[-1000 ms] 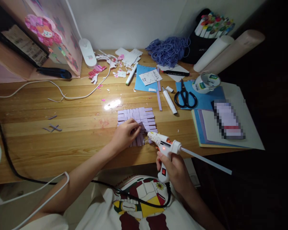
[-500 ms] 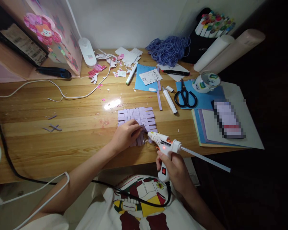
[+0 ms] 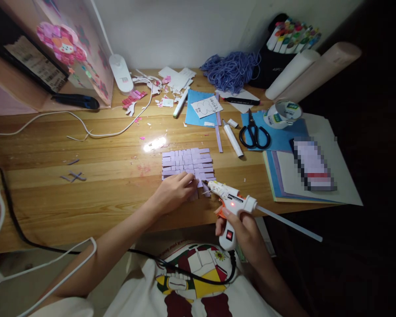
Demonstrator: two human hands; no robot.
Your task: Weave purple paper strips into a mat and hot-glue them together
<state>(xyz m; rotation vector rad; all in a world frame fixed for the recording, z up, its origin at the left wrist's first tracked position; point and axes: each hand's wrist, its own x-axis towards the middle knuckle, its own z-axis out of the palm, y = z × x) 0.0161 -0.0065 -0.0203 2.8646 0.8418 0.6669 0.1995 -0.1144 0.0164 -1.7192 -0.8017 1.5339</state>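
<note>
While the glue gun [image 3: 232, 201] is clasped by its handle in the right hand [image 3: 244, 228], nozzle near the woven purple paper [image 3: 188, 160] at frame centre, the paper's lower part is partly covered by the left hand [image 3: 178, 190], seemingly for steadiness (whether anything is pinched cannot be told).

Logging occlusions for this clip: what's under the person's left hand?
Woven purple paper lies partly under the left hand; its far part shows. Whatever is directly beneath the palm and fingers is covered and cannot be seen.
</note>
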